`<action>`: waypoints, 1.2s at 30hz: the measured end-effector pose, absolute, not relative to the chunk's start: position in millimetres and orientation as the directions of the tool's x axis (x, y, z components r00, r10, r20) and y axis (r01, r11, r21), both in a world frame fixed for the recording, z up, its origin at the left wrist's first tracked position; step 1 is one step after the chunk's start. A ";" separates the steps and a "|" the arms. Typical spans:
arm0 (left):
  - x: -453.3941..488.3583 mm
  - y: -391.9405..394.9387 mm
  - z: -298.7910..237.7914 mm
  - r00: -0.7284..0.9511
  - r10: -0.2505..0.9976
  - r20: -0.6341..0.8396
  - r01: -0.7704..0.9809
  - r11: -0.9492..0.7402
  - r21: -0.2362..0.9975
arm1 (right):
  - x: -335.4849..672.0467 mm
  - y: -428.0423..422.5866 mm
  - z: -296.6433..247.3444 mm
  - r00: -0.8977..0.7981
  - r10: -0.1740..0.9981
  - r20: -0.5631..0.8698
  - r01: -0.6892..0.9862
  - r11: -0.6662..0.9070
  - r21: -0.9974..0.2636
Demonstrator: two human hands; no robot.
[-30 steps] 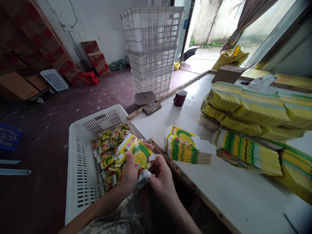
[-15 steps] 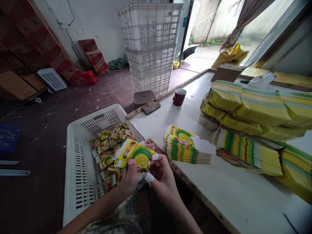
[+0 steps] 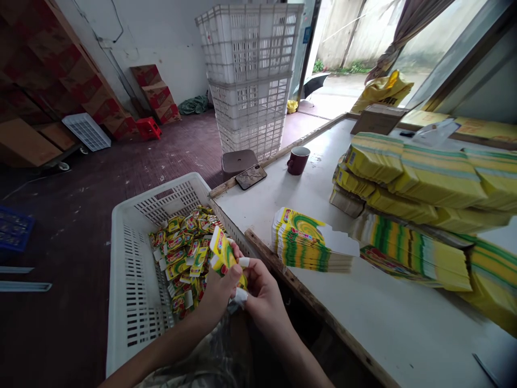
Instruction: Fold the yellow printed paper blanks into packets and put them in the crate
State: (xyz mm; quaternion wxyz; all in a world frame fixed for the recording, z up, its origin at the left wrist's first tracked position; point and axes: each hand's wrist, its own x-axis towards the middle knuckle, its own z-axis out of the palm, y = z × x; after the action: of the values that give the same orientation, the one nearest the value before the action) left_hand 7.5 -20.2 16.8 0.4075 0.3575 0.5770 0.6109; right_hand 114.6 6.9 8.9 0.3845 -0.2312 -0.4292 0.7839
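Note:
A small yellow-and-green printed carton [image 3: 220, 250] is tilted up between my two hands, over the near right part of the crate. My left hand [image 3: 220, 291] is closed around it with the thumb on its near face. White tape wraps the thumb and a finger of my right hand [image 3: 262, 293], which pinches the carton's lower right end. The fingers hide that end. Below, the white plastic crate [image 3: 118, 269] holds a heap of similar small cartons [image 3: 177, 256]. A stack of flat cartons [image 3: 302, 245] stands on the table right of my hands.
Piles of flat yellow cartons [image 3: 436, 178] cover the table's right side. A maroon mug [image 3: 299, 161] and a phone [image 3: 251, 177] rest near its left edge. The table's wooden edge [image 3: 307, 293] runs beside my right arm. Tall stacked crates [image 3: 252, 81] rise behind a brown stool [image 3: 238, 160].
The carton has turned from lying broad face up to standing steeply, and looks narrower now. Both hands have drawn closer together around it, the right one shifting slightly left.

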 end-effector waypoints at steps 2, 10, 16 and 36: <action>8.5 -18.2 20.3 -0.389 0.921 -0.001 -0.093 -0.038 0.995 | 119.4 13.6 6.9 -0.560 0.827 -0.042 -0.428 -0.332 -0.840; 15.8 -6.6 34.6 -0.358 0.934 0.009 -0.190 -0.082 0.978 | 142.9 23.3 7.5 -0.565 0.822 -0.067 -0.435 -0.366 -0.823; 14.3 -7.4 32.9 -0.326 0.945 -0.019 -0.148 -0.031 0.988 | 146.1 24.7 5.7 -0.493 0.868 -0.059 -0.458 -0.317 -0.830; 11.4 -8.1 30.4 -0.261 0.961 -0.088 -0.207 0.034 0.978 | 157.7 29.3 -5.8 -0.480 0.875 0.066 -0.295 -0.091 -0.951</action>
State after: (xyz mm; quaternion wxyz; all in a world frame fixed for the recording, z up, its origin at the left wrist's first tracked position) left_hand 11.4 -8.1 30.4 0.4905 0.3590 0.5255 0.5952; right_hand 157.7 29.3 -5.8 0.4274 -0.2777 -0.5216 0.6842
